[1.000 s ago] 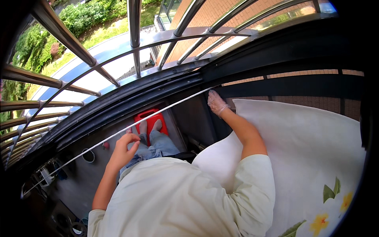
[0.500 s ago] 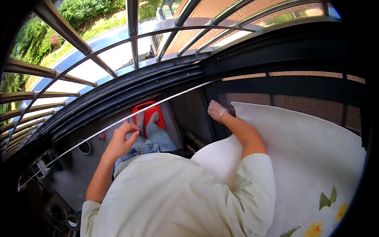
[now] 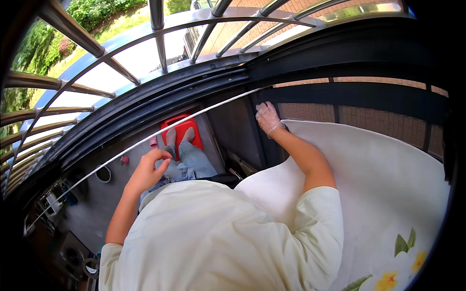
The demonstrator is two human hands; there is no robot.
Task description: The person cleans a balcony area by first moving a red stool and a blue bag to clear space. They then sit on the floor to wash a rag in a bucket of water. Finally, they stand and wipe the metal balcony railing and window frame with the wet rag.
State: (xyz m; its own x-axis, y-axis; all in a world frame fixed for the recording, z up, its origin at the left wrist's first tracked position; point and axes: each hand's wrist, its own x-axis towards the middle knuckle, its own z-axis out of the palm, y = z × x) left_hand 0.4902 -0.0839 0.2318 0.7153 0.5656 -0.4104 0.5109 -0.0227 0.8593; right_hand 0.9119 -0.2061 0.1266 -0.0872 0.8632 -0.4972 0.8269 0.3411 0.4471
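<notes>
Head view: the gloved right hand (image 3: 268, 118) grips the top edge of a white floral sheet (image 3: 388, 179), draped lengthwise along the rail. The left hand (image 3: 147, 170) pinches the thin clothesline (image 3: 204, 115), which slants up to the right.

Metal window grille bars (image 3: 156, 29) fan across top, w/ green bushes (image 3: 92, 8) and a brick wall (image 3: 291, 19) outside beyond them. Dark curved window frame (image 3: 194, 82) runs below the bars. On the grey floor (image 3: 92, 208): red stool (image 3: 182, 128) under the feet, round floor drain (image 3: 102, 174) to its left, small pink item (image 3: 124, 159) between drain and stool.
</notes>
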